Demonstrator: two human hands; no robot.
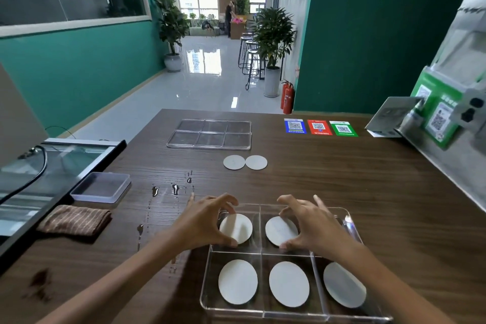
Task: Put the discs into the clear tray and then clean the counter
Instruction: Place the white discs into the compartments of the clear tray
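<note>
A clear divided tray (349,221) sits at the near edge of the dark wooden counter. Its front row holds three white discs (238,281). My left hand (202,221) grips a white disc (236,227) by its rim over the back-left compartment. My right hand (313,223) grips another disc (280,230) the same way over the back-middle compartment. Two more discs (245,162) lie side by side on the counter farther back. Water drops (175,189) and a brown stain (39,280) mark the counter to the left.
A folded brown cloth (75,219) lies at the left, with a shallow clear box (101,187) behind it. A flat clear lid (210,134) rests at the far side. Three coloured QR cards (319,127) sit at the back right, and a display case (52,158) borders the left.
</note>
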